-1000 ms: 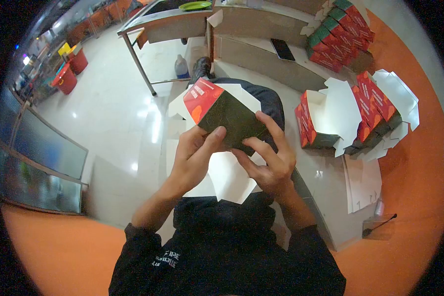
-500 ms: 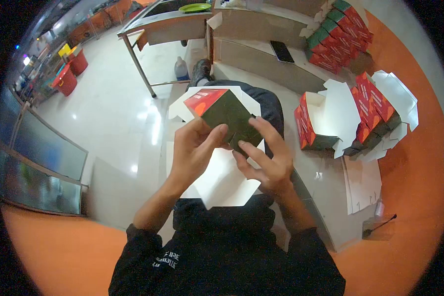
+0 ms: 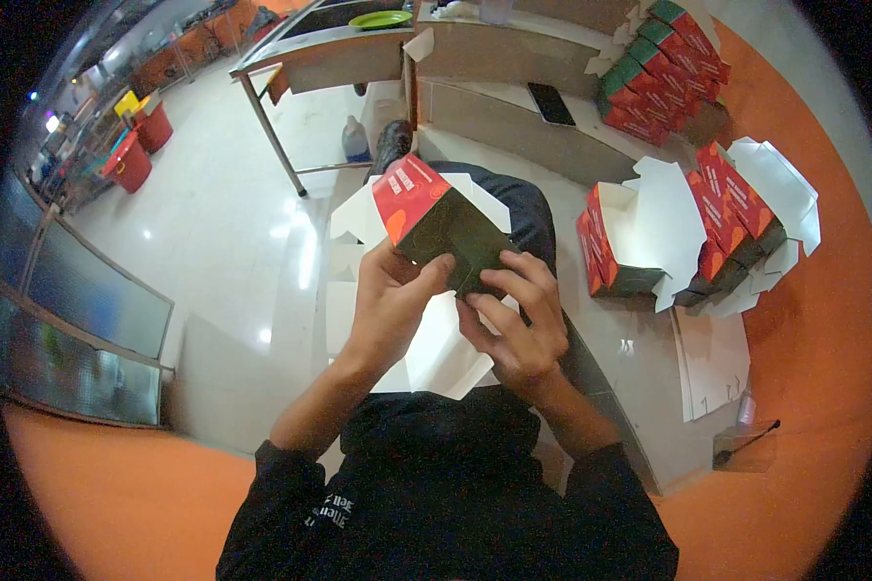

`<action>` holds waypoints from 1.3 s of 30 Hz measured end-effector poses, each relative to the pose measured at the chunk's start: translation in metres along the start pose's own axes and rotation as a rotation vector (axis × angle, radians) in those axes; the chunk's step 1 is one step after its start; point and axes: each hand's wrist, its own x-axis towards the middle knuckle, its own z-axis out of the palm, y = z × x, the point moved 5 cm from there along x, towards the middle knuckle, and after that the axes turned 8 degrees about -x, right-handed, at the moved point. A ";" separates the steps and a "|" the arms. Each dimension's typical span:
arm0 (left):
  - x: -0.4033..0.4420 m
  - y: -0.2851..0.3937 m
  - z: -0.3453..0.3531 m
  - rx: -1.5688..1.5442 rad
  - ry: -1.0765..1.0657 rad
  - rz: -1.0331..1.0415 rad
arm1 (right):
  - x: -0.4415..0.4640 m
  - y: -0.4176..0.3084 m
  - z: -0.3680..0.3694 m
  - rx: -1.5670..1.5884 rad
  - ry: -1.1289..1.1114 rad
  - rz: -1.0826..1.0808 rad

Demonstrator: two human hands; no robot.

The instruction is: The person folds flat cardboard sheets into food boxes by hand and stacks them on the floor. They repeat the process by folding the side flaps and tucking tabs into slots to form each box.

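Both hands hold a red and dark green cardboard food box (image 3: 460, 228) above my lap, its dark side facing me and its white inner flaps spread out. My left hand (image 3: 397, 295) grips the box at its left edge, with the thumb pressed on the dark side. On the right part of that side, the bent fingers of my right hand (image 3: 523, 320) press near the bottom corner. A white flap (image 3: 441, 349) hangs below the box, between my wrists. The underside of the box is hidden.
Assembled boxes (image 3: 630, 232) stand open-lidded on the ledge at right, beside flat white card sheets (image 3: 707, 363). A stack of boxes (image 3: 664, 73) and a phone (image 3: 550, 104) are farther back. A metal-legged table (image 3: 325, 44) stands ahead, with a bottle (image 3: 355, 140) under it.
The box has tilted, so more of its red printed face shows. Both hands have shifted slightly with it, and the right fingers have moved in along the dark side.
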 end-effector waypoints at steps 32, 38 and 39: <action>0.012 0.068 -0.004 1.355 -0.137 0.639 | 0.005 0.121 0.019 0.864 -0.415 0.785; 0.025 -0.012 -0.065 0.622 -0.293 -0.328 | -0.024 0.147 0.060 1.376 -0.518 0.893; 0.024 -0.016 -0.070 0.626 -0.239 -0.371 | -0.022 0.145 0.062 1.555 -0.483 0.899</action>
